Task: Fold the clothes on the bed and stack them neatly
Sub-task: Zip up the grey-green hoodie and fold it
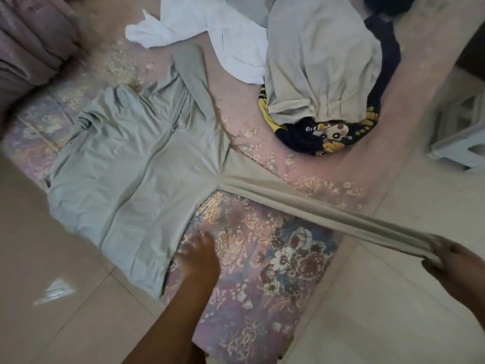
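Observation:
A pale grey-green zip-up jacket (136, 164) lies spread flat, zipper up, on the floral pink bedspread (262, 258). One of its sleeves (315, 206) is pulled taut toward the lower right, where my right hand (446, 261) grips the cuff. My left hand (199, 256), blurred, hovers with fingers spread over the bedspread just beside the jacket's lower hem, holding nothing. At the far side lies a pile of unfolded clothes: a beige garment (320, 56) on top of a dark cartoon-print shirt (325, 135), with a white garment (210, 30) beside them.
Pale floor tiles (52, 258) show at the lower left and right of the bed corner. A pinkish curtain or folded cover (31, 40) sits at the top left. A white stool or frame (462, 137) stands at the right edge.

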Demonstrator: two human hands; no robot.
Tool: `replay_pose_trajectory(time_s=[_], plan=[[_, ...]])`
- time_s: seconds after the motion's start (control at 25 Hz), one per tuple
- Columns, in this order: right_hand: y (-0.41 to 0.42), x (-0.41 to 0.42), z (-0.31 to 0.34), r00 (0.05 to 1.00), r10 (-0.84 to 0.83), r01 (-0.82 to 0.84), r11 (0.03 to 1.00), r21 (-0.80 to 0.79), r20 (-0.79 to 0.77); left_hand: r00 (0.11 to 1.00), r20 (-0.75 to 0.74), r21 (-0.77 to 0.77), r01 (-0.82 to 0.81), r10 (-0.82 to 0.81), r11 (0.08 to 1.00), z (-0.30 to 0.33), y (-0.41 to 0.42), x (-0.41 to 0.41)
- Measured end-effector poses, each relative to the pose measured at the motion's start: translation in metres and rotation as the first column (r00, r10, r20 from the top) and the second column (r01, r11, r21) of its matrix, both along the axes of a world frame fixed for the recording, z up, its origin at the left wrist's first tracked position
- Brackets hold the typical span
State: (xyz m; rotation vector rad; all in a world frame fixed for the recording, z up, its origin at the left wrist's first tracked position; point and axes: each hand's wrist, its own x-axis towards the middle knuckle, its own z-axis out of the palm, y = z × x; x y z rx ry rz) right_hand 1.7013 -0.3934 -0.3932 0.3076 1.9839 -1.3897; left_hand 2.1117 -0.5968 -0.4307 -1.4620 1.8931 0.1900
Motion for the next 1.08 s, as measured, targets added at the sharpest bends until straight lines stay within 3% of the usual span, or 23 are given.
replay_pose_trajectory(time_s=[0.04,0.08,0.12,0.16,0.2,0.24,0.28,0.32,0.36,0.4,0.52,0.6,0.76,0.88,0.96,1.0,1.04,1.08], plan=[[-0.003,0.0,0.006,0.999,-0.039,0.039,0.999,0.008,0.0,0.971,-0.232,-0.005,0.056,-0.055,0.998,0.003,0.0,-0.02],[-0.002,0.0,0.01,0.998,-0.057,0.057,0.998,0.014,0.009,0.854,-0.52,0.004,0.018,-0.013,1.0,0.004,-0.002,-0.045],[-0.002,0.006,0.017,0.997,-0.069,0.069,0.998,-0.004,0.034,0.672,-0.703,0.166,-0.164,0.233,0.973,0.012,-0.003,-0.075],[-0.001,0.015,0.022,0.995,-0.078,0.08,0.996,-0.032,0.063,0.47,-0.737,0.38,-0.306,0.486,0.873,0.014,0.001,-0.102],[0.002,0.027,0.026,0.991,-0.077,0.085,0.994,-0.073,0.107,0.284,-0.599,0.641,-0.389,0.748,0.661,0.018,0.009,-0.123],[0.005,0.038,0.028,0.988,-0.065,0.077,0.993,-0.089,0.14,0.05,-0.372,0.839,-0.409,0.927,0.359,0.02,0.02,-0.142],[0.009,0.047,0.029,0.985,-0.045,0.058,0.995,-0.076,0.164,-0.136,-0.124,0.934,-0.351,0.983,0.069,0.024,0.035,-0.157],[0.013,0.056,0.031,0.986,-0.026,0.034,0.998,-0.047,0.163,-0.251,0.046,0.953,-0.278,0.967,-0.118,0.028,0.052,-0.171],[0.019,0.062,0.03,0.988,-0.019,0.023,0.999,-0.025,0.15,-0.318,0.159,0.949,-0.212,0.934,-0.234,0.029,0.066,-0.182],[0.024,0.066,0.028,0.991,-0.026,0.03,0.999,-0.028,0.134,-0.364,0.21,0.944,-0.166,0.907,-0.285,0.029,0.079,-0.192],[0.034,0.068,0.024,0.987,-0.072,0.086,0.991,-0.1,0.142,-0.484,0.27,0.919,-0.129,0.833,-0.373,0.031,0.103,-0.213],[0.025,0.075,0.032,0.974,-0.122,0.155,0.974,-0.164,0.192,-0.485,0.312,0.911,-0.09,0.817,-0.401,0.036,0.109,-0.216],[-0.034,0.126,0.073,0.964,-0.108,0.188,0.923,-0.337,0.241,-0.403,0.27,0.943,-0.072,0.875,-0.324,0.056,0.075,-0.182],[-0.101,0.207,0.113,0.986,0.048,0.023,0.908,-0.419,0.157,-0.255,0.101,0.993,-0.04,0.962,-0.115,0.093,0.029,-0.122],[-0.147,0.272,0.136,0.973,0.204,-0.138,0.889,-0.436,0.108,-0.145,-0.126,0.992,-0.023,0.981,0.123,0.113,-0.008,-0.063],[-0.172,0.308,0.144,0.957,0.278,-0.214,0.871,-0.443,0.085,-0.135,-0.231,0.973,-0.054,0.963,0.226,0.119,-0.031,-0.023],[-0.198,0.344,0.151,0.937,0.343,-0.277,0.843,-0.461,0.064,-0.185,-0.284,0.959,-0.065,0.941,0.277,0.123,-0.056,0.016],[-0.226,0.382,0.157,0.912,0.409,-0.348,0.809,-0.473,0.027,-0.267,-0.265,0.964,-0.069,0.927,0.256,0.124,-0.089,0.058]])
